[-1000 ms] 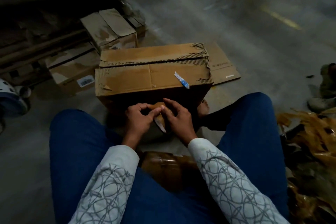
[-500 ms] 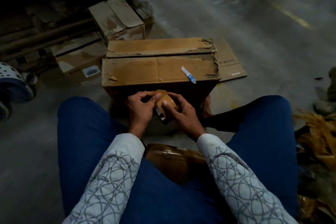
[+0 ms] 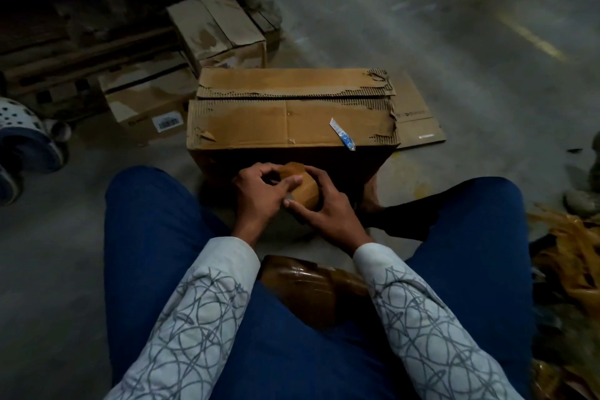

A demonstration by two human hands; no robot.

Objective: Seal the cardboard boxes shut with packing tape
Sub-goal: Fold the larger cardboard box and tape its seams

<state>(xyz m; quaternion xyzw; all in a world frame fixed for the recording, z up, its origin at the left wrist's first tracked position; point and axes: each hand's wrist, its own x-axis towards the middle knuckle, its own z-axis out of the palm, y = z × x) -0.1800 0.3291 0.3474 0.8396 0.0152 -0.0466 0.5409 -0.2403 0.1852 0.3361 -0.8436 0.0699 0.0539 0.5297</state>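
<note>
Hands: both together, left hand [image 3: 257,195] and right hand [image 3: 331,212] clasping the packing tape roll [image 3: 306,192].
Risk: I expect poor adhesion on the torn flaps of the cardboard box [image 3: 259,123].

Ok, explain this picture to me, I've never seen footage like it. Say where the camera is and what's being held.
No machine here: one camera, worn on a person's head, looks down at their own legs and sleeves as they sit on a concrete floor. The left hand and right hand together hold a brown tape roll; the left forefinger lies across it, perhaps feeling for the tape's end. Ahead stands a worn cardboard box, flaps closed, with no tape visible along its seam. Smaller boxes sit behind it to the left, and crumpled tape strips are heaped at the right.
</note>
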